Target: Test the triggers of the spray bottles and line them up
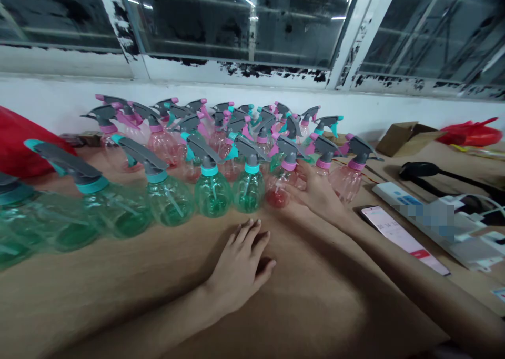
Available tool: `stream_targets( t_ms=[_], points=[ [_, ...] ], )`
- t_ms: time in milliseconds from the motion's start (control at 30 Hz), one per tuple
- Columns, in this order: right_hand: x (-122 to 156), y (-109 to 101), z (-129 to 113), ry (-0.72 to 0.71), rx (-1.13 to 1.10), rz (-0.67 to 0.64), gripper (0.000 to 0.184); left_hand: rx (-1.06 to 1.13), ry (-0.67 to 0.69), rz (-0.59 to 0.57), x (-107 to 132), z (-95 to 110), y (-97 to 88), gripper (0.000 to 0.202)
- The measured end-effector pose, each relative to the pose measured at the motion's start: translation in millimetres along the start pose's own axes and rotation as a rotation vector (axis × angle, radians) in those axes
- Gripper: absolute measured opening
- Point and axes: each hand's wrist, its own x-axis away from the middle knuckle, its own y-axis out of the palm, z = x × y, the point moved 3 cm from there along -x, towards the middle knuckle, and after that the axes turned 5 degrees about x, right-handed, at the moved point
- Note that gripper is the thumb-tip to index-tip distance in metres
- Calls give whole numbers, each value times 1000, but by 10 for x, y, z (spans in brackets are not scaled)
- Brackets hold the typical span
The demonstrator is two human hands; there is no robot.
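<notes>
My right hand [319, 193] is at a pink spray bottle [278, 190] in the front row, its thumb and fingers closed against the bottle's right side. That bottle has a grey trigger head and a pink collar, and stands upright. Part of my fingers is hidden between it and the pink bottle [347, 182] to its right. My left hand [239, 267] lies on the table with fingers stretched out, holding nothing. A green spray bottle [248, 190] with a turquoise collar stands just beyond its fingertips. Several more green bottles [169, 203] continue the front row leftward.
Behind the front row stand several mostly pink spray bottles [160, 143] near the wall. To the right lie a phone [402, 238], a white power strip [430, 217], black headphones [424, 172] and a cardboard box [408, 138]. Red bags lie at the left [27, 143] and far right.
</notes>
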Motion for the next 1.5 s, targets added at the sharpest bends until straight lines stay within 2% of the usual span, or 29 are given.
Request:
stream_targets(
  t_ms=[100, 167, 233, 333, 467, 600, 767, 1000, 1267, 1400, 1500],
  points=[
    [123, -93, -6, 16, -67, -39, 64, 3, 1, -7, 5, -5, -2, 42],
    [221, -195, 28, 35, -157, -55, 54, 7, 1, -7, 7, -10, -4, 42],
    [299, -325, 116, 102, -222, -31, 41, 2, 1, -7, 6, -15, -8, 42],
    [339, -527, 306, 204, -146, 56, 30, -21, 5, -23, -2, -15, -23, 43],
    [251, -645, 529, 249, 96, 76, 35, -34, 4, -42, -21, -13, -53, 43],
    [126, -573, 622, 238, 192, 59, 52, -66, 8, -36, -36, -18, -67, 43],
    [16, -462, 573, 173, 303, 46, 56, -80, 0, -23, -45, -10, -80, 41],
    [7, -471, 523, 179, 348, 16, 59, -96, -15, 26, -86, 18, -105, 39],
    [249, -548, 412, 168, 418, 24, 52, -9, -30, 36, -156, 139, -147, 33],
    [424, -645, 286, 173, 470, -20, 56, 80, -38, 45, -225, 176, -131, 32],
    [563, -707, 189, 175, 517, -51, 58, 174, -68, 66, -297, 196, -111, 38]
  ],
)
